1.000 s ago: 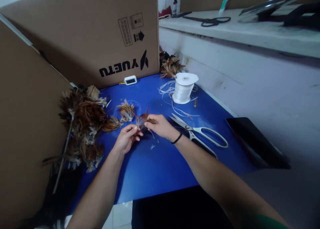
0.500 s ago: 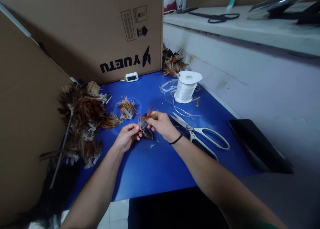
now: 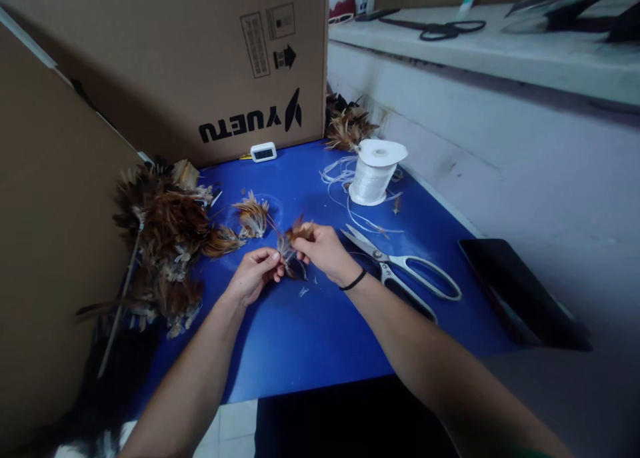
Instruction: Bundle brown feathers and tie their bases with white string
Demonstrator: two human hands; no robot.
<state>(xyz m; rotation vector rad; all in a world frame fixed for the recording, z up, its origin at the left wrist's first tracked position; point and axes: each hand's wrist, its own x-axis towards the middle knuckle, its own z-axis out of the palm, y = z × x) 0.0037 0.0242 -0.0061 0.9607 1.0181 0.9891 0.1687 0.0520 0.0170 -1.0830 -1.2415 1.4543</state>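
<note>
A person's bare hands meet over a blue surface (image 3: pixel 310 355), a small bunch of brown feathers (image 3: pixel 299 233) pinched between them. The left hand (image 3: pixel 257 271), thumb and forefinger brought together, appears to grip the pale, wispy lower part of the bunch, while the right hand (image 3: pixel 323 248), its fingers drawn in narrow, holds the browner part. Exactly how many feathers each hand has cannot be told at this size. Handling them well, by the look of it, calls for a light pinch close to the quills, so the soft vanes are neither crushed nor bent, with the left hand steady as an anchor while the right makes small, unhurried adjustments; too hard a tug could scatter the fine strands or split a feather. Keeping the pale ends level and the tips facing one way would likely make for a neater bunch. The feathers lie just beyond the left hand's fingertips and directly at those of the right, filling the narrow gap between the two, above the surface. Near the left hand, on its far side, sit a fanned feather cluster (image 3: pixel 253 216) and, beyond it to the left, a large feather pile (image 3: pixel 173 221); scissors (image 3: pixel 383 261) with blades parted lie just beside the right wrist, and a white spool (image 3: pixel 373 178) stands farther back.
</note>
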